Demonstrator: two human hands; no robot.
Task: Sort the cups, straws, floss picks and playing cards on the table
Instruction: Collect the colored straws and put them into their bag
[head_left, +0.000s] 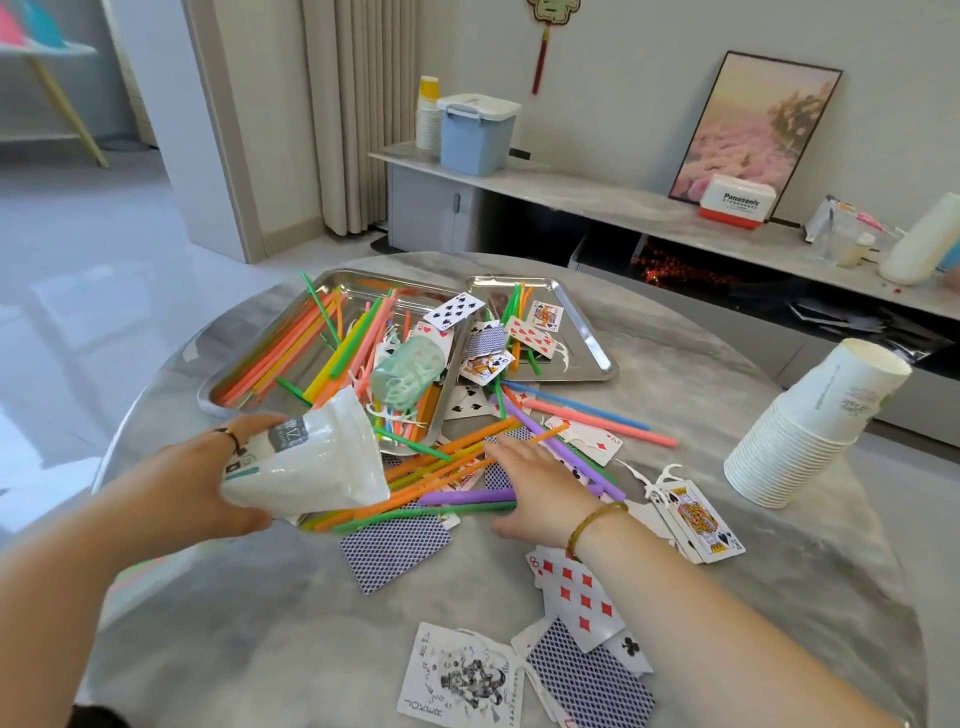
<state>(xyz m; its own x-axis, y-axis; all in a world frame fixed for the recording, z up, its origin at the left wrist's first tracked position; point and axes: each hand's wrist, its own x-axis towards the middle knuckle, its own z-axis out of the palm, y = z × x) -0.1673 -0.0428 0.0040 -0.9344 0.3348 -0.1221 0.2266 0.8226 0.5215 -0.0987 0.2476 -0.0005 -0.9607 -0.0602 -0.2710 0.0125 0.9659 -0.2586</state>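
Step in hand: a loose paper cup (311, 457) was held tilted in the left grip (197, 483), fingers curled round it, over the near corner of the large tray (208, 397).
Right grip (540, 488): laid open and flat on the straws (467, 498) and playing cards (395, 551) mid-table (260, 623); nothing was gripped.
Cup stack (810, 421): set upside down at the right edge, well apart.
Floss picks (410, 374): apparently heaped in the large tray; blurred.
Next move: the cup would likely need to be carried across and nested onto the stack.

A single wide-angle head view looks forward and down from the near edge of the round table (270, 639), close above it, facing the low cabinet (571, 195) beyond its far edge.
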